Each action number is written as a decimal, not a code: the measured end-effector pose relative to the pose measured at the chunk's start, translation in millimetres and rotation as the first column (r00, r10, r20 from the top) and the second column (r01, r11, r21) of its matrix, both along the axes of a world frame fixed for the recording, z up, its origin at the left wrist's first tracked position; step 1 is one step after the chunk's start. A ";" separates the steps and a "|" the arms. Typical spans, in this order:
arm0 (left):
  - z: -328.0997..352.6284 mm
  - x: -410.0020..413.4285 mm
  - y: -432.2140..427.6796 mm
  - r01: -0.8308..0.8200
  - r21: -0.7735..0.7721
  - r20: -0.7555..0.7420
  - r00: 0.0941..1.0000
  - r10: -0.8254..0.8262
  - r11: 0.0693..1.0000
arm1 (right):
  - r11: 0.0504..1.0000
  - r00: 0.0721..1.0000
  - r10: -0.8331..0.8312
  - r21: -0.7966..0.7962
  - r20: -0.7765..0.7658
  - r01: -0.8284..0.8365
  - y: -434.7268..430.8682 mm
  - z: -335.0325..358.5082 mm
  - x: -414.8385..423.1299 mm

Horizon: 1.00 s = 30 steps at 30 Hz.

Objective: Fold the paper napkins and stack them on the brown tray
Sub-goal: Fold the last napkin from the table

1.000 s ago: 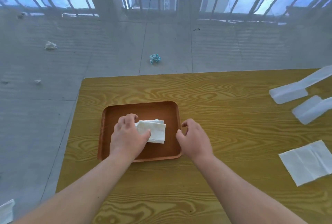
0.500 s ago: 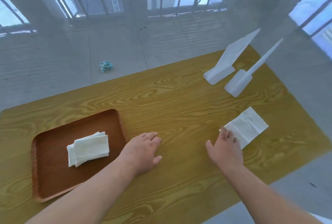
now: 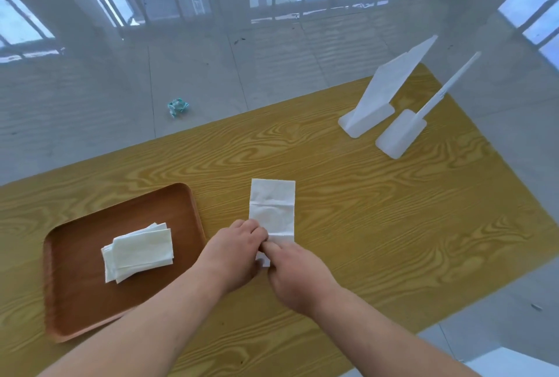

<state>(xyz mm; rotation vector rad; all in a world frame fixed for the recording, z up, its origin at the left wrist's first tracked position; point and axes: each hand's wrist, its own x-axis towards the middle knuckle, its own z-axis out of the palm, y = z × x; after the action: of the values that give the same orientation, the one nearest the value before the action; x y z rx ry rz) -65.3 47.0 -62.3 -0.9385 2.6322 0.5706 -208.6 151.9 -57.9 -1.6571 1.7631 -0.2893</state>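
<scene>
We see a wooden table point(image 3: 348, 195) with a strong yellow grain that fills the lower and middle part of the frame, and behind it, in the upper part, a grey tiled floor point(image 3: 257, 74) with window bars reflected in it. On the left side of the table lies the brown tray point(image 3: 75, 310), and in its middle we see a small stack of folded napkins point(image 3: 139, 251), white and a little uneven at the edges. Near the centre of the frame, just to the right of the tray, a long white napkin point(image 3: 273, 208) lies flat on the table, folded to a narrow strip with creases across it. Its near end is covered by both hands. The left hand point(image 3: 233, 255) pinches the near left corner of this napkin, with the fingers curled on the paper. The right hand point(image 3: 298, 273) meets it from the right and presses its fingertips on the same end, so both hands are grasping the napkin. In the upper right of the frame two white plastic stands point(image 3: 384, 122) are on the table, one beside the other. On the floor, at upper centre-left, we see a small crumpled blue-green scrap point(image 3: 178, 106).
</scene>
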 end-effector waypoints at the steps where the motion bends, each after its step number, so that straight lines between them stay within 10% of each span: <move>1: -1.8 3.8 0.3 -0.016 -0.005 -0.014 1.000 0.016 1.000 | 0.999 1.000 -0.023 -0.023 -0.015 0.022 -2.0 0.1 -3.9; 10: -3.7 14.9 -8.0 -0.102 -0.080 -0.027 0.995 0.100 0.992 | 0.999 0.944 -0.003 -0.042 -0.330 -0.011 -33.2 -13.2 -34.3; 25: 39.9 -8.7 -25.8 -0.197 -0.286 -0.459 0.887 0.046 0.938 | 0.812 0.975 -0.137 -0.584 -0.174 0.010 -34.2 26.4 -54.2; 30: 21.2 -1.0 -11.2 0.000 -0.133 -0.203 0.979 -0.027 0.991 | 0.937 0.984 0.012 -0.343 -0.178 -0.073 -5.0 7.7 -54.6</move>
<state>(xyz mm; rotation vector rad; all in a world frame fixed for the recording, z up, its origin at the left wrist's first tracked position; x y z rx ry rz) -66.3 35.8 -41.1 -0.9449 2.8891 0.5188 -263.2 146.9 -50.2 -2.0213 1.8816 -0.4728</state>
